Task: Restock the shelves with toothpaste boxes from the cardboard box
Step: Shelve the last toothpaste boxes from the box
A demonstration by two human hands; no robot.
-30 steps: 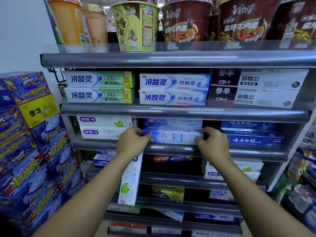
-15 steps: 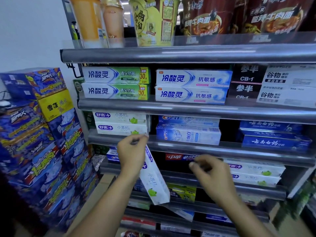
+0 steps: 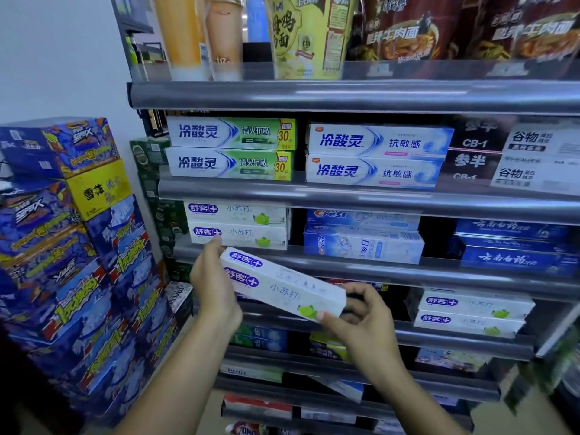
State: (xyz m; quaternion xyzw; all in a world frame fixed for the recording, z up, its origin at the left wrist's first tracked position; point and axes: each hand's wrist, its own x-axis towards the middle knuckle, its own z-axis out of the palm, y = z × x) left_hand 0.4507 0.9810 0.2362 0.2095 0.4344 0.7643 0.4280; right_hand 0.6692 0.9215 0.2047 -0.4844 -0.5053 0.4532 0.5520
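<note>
1. The shelves [image 3: 345, 95] stand in front of both hands. They are packed with long toothpaste boxes laid flat.
2. A tall pile of blue cartons [image 3: 62, 277] is stacked to the left of the left hand. The cardboard box from the task is not seen.
3. Two white boxes [image 3: 238, 227] with a green spot are stacked just above the left hand. Two more of that kind [image 3: 470, 312] are kept to the right of the right hand.
4. One white toothpaste box [image 3: 282, 287] of the same kind is held between the two hands, in front of the shelves. It is tipped a little, with the left end higher.
5. Its left end is gripped by the left hand [image 3: 213, 287], with the fingers curled round it. Its right end is pinched by the right hand [image 3: 361, 315].
6. A second ago this box was hanging down from the left hand alone, while a blue box on the shelf was being pushed straight. Now it has been turned almost flat and is held at both ends.
7. The box is judged to be ready to be slid onto a shelf, most likely with its twins. It is not yet put away.
</note>
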